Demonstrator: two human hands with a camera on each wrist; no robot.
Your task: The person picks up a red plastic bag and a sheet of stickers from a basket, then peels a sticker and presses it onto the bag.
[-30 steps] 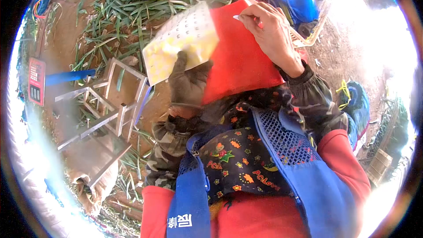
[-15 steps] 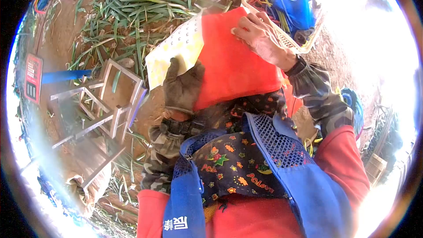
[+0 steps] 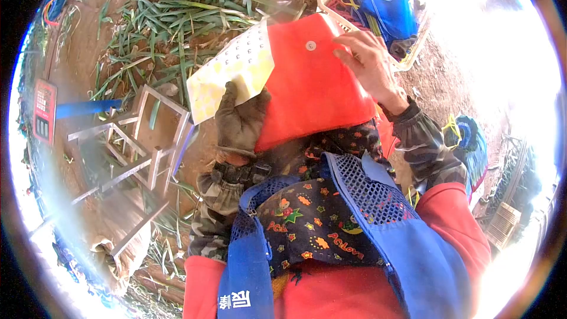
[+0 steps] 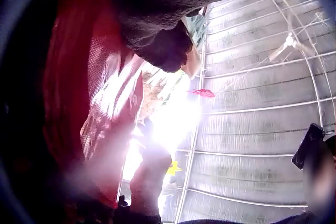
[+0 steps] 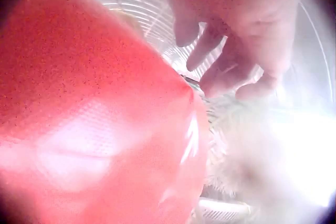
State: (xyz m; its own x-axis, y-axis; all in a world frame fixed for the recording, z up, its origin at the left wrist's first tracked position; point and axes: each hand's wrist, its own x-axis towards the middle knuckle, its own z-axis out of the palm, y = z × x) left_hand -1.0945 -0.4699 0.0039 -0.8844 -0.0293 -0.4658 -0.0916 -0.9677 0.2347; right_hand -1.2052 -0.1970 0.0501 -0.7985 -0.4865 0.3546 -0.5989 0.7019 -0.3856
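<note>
A red folded piece (image 3: 313,82) lies across the lap, with a small round white sticker (image 3: 310,46) marked 3 near its top edge. The gloved left hand (image 3: 241,119) pinches a sticker sheet (image 3: 230,71) printed with rows of 3s, thumb on top, and rests along the left edge of the red piece. The bare right hand (image 3: 372,66) hovers at its upper right corner, fingers loosely bent, nothing seen in them. In the right wrist view the right hand's fingers (image 5: 231,71) hang apart beside the red material (image 5: 94,108).
A cream basket (image 3: 407,62) with a blue bag (image 3: 387,6) and yellow ties stands at the upper right. Green leaves (image 3: 189,6) cover the ground at the upper left. A metal frame (image 3: 155,168) stands on the left, near a red panel (image 3: 45,111).
The right hand has moved from the red piece's top edge to the right, its fingers loosened. The white sticker, earlier at its fingertips, now lies on the red surface.
</note>
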